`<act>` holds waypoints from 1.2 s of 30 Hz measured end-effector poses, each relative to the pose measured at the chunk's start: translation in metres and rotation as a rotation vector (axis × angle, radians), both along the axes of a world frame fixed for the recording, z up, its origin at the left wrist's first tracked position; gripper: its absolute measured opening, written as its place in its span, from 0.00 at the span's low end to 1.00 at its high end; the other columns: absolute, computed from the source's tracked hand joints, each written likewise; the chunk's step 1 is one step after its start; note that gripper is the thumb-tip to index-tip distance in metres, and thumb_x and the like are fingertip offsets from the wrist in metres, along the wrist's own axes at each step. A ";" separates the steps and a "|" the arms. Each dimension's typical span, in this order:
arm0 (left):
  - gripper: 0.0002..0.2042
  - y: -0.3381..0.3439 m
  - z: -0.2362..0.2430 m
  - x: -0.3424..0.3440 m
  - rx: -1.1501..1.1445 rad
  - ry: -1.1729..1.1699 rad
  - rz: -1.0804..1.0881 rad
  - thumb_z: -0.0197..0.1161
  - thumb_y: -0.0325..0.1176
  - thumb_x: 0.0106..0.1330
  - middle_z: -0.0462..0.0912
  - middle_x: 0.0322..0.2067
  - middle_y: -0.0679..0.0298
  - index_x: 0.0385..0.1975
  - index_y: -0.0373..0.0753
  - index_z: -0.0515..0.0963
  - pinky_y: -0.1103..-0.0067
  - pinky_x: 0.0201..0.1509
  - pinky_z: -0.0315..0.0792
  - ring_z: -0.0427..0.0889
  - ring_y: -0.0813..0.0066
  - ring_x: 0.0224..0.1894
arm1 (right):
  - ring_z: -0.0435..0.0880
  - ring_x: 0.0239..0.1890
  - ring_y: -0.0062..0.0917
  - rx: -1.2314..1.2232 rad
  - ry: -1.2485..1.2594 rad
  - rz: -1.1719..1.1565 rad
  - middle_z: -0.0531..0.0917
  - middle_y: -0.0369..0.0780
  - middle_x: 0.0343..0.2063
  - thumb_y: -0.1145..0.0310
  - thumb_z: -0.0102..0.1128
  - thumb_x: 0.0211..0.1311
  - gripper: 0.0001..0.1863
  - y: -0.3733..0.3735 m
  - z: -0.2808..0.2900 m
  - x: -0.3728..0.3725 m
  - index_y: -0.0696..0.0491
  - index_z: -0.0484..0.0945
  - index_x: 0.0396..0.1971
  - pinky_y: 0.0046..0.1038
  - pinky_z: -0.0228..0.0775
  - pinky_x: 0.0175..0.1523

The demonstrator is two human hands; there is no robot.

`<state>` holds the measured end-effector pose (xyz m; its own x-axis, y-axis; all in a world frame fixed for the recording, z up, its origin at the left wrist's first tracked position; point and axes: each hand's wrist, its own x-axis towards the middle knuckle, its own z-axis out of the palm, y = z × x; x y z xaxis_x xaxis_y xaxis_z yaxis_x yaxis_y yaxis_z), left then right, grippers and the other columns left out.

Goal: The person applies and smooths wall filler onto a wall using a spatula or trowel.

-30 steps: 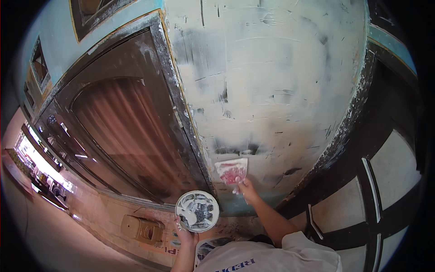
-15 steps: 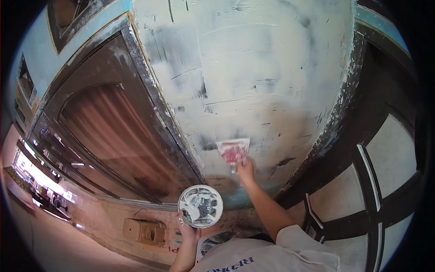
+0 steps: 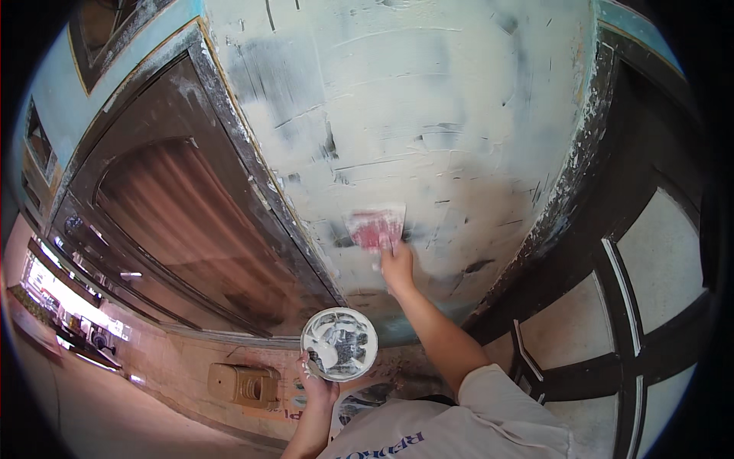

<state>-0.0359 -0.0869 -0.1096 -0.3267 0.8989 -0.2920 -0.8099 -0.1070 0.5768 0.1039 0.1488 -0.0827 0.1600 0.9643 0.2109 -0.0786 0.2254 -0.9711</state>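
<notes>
My right hand (image 3: 396, 266) grips a wide red putty knife (image 3: 376, 227), its blade smeared with white filler and laid against the wall (image 3: 390, 99). The wall is pale, coated in uneven white filler with dark grey patches and scrape lines. Lower down, my left hand (image 3: 316, 385) holds a round white tub (image 3: 371, 340) by its side, the fingers partly hidden beneath it. White filler paste (image 3: 327, 348) lies in the tub, with bare dark streaks showing on its bottom. The tub is held apart from the wall, lower and left of the putty knife.
A dark framed door with a reddish curtain (image 3: 176, 206) stands left of the wall. On the right is a dark door with pale panels (image 3: 569, 317). A brown plastic stool (image 3: 245, 385) and a printed sheet (image 3: 294, 398) are on the floor below.
My right hand has moved the putty knife up and to the left along the wall. The tub in my left hand stays nearly in place. The view has shifted slightly.
</notes>
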 end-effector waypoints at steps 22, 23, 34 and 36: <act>0.29 -0.008 -0.013 -0.020 -0.028 0.101 0.052 0.39 0.53 0.62 0.67 0.56 0.61 0.58 0.40 0.62 0.64 0.60 0.62 0.66 0.60 0.58 | 0.67 0.16 0.14 0.118 0.049 0.178 0.73 0.33 0.15 0.64 0.51 0.65 0.11 -0.035 0.023 0.005 0.57 0.76 0.32 0.21 0.62 0.22; 0.29 -0.006 -0.015 -0.021 0.004 0.119 0.037 0.39 0.53 0.62 0.68 0.56 0.61 0.58 0.40 0.62 0.65 0.60 0.62 0.67 0.60 0.57 | 0.67 0.16 0.14 0.176 0.143 0.146 0.73 0.32 0.15 0.64 0.50 0.65 0.11 -0.026 0.045 0.005 0.57 0.76 0.30 0.21 0.62 0.22; 0.25 0.002 -0.016 -0.017 -0.049 0.040 0.001 0.42 0.49 0.63 0.69 0.54 0.60 0.55 0.39 0.64 0.68 0.60 0.61 0.68 0.62 0.56 | 0.67 0.16 0.13 0.080 0.047 0.267 0.71 0.31 0.14 0.60 0.48 0.66 0.14 -0.034 0.012 0.035 0.56 0.74 0.31 0.22 0.60 0.21; 0.20 0.008 -0.004 -0.008 -0.024 0.009 -0.007 0.44 0.46 0.64 0.73 0.50 0.62 0.50 0.41 0.68 0.69 0.59 0.62 0.70 0.64 0.54 | 0.67 0.16 0.14 0.139 0.007 0.151 0.71 0.31 0.14 0.60 0.48 0.66 0.14 -0.006 0.037 0.037 0.56 0.73 0.29 0.23 0.59 0.21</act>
<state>-0.0439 -0.0788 -0.1139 -0.3228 0.8940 -0.3108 -0.8056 -0.0871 0.5861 0.1413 0.1427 -0.0458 0.0176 0.9392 0.3428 -0.1286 0.3422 -0.9308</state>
